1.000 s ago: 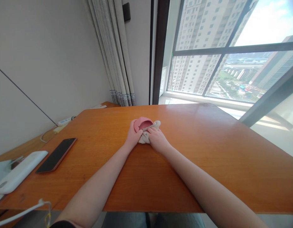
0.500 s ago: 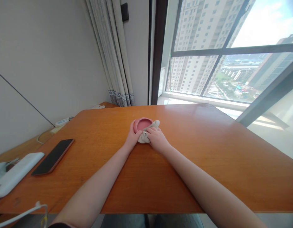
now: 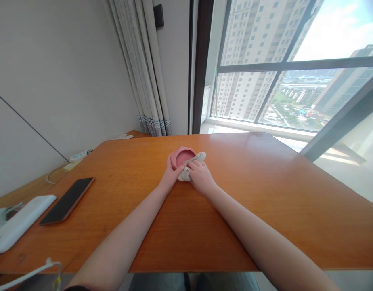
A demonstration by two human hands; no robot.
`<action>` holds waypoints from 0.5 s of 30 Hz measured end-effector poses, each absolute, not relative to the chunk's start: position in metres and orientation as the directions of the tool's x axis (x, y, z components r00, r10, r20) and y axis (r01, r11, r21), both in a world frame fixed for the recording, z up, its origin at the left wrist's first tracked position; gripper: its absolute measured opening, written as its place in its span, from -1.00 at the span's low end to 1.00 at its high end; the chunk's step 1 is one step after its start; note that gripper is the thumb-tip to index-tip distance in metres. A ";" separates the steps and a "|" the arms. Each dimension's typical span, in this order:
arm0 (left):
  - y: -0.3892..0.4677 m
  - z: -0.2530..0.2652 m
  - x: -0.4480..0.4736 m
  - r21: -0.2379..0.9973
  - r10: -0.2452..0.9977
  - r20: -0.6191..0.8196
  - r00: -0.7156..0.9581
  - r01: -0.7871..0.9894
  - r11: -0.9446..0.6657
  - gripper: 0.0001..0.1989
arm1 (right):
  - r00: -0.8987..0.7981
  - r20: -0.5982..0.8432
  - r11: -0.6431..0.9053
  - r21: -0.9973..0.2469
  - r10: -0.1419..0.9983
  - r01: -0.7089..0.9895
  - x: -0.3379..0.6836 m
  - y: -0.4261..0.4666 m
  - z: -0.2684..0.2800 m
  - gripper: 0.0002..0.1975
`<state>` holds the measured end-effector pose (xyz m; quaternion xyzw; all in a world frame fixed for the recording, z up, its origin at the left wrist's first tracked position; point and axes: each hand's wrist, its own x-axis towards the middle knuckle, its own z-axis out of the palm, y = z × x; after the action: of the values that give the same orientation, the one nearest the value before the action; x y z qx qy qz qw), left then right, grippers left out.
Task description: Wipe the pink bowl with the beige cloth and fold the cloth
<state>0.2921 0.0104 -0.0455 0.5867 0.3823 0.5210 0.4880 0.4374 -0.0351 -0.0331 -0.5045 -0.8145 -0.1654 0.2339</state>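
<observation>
Over the worktop (image 3: 265,173), the pink bowl (image 3: 184,156) had turned to show more inside, likely exposing it to the pale cloth (image 3: 200,157), the left hand (image 3: 170,173) curled round its left, the right hand (image 3: 201,176) gripping the cloth beside its near-right rim.

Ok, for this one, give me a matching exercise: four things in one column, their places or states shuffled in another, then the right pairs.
Things:
1. pink bowl-shaped object
2. crumpled off-white cloth
3. flat black phone with a reddish edge
4. long pale-grey curtain

Places or states:
A. lying on the orange-brown wooden table
B. hanging beyond the table's far edge
C. bunched in the right hand
D. held by the left hand

Pairs: 1-D, 2-C, 3-A, 4-B
</observation>
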 end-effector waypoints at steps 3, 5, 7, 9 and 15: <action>0.015 -0.046 0.289 0.965 0.953 0.261 0.154 -0.012 -0.262 -0.43 | -0.384 0.559 0.456 0.012 0.735 0.890 0.434 -0.037 -0.033 -0.84; 0.021 -0.040 0.283 0.950 0.940 0.302 0.156 0.036 -0.311 -0.49 | -0.378 0.571 0.461 -0.003 0.729 0.887 0.433 -0.038 -0.032 -0.83; 0.026 -0.032 0.275 0.930 0.920 0.339 0.195 0.077 -0.359 -0.49 | -0.382 0.585 0.472 -0.002 0.716 0.882 0.433 -0.037 -0.031 -0.83; 0.029 -0.024 0.270 0.917 0.908 0.348 0.234 0.114 -0.381 -0.47 | -0.425 0.583 0.511 0.020 0.693 0.859 0.436 -0.036 -0.029 -0.84; 0.014 -0.033 0.284 0.983 0.977 0.170 0.132 0.043 -0.177 -0.14 | -0.447 0.569 0.507 0.061 0.690 0.860 0.446 -0.035 -0.028 -0.87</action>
<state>0.2837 0.0142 -0.0327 0.5861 0.4347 0.4948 0.4719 0.4458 -0.0350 -0.0278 -0.4654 -0.8326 -0.1735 0.2450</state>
